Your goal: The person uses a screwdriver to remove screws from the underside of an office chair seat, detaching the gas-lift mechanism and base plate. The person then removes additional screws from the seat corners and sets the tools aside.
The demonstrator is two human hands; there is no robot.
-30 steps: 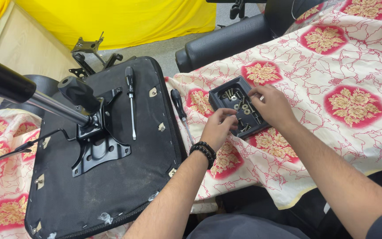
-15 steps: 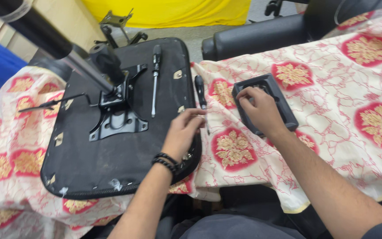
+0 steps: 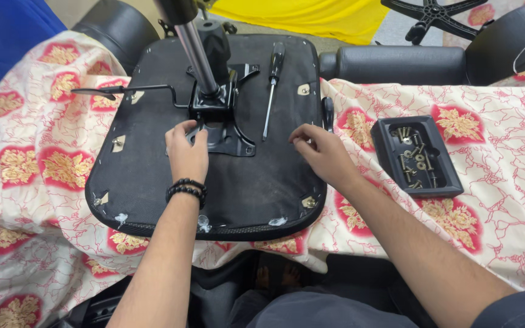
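An upturned black chair seat (image 3: 153,176) lies across a cream cloth with red and gold flower medallions (image 3: 44,164). Bolted at its middle is a black metal mechanism plate (image 3: 226,130), with a chromed gas cylinder (image 3: 194,51) rising from it and a thin lever (image 3: 120,91) reaching out to the left. The left hand (image 3: 186,152) — a dark beaded bracelet (image 3: 185,188) on its wrist — rests its fingers at the plate's near-left corner. The right hand (image 3: 323,155) sits on the seat's right part, fingertips pinched together. A black-handled screwdriver (image 3: 271,85) lies just right of the plate. Farther right, on the cloth, a black plastic tray (image 3: 451,182) holds loose screws and washers (image 3: 414,161).
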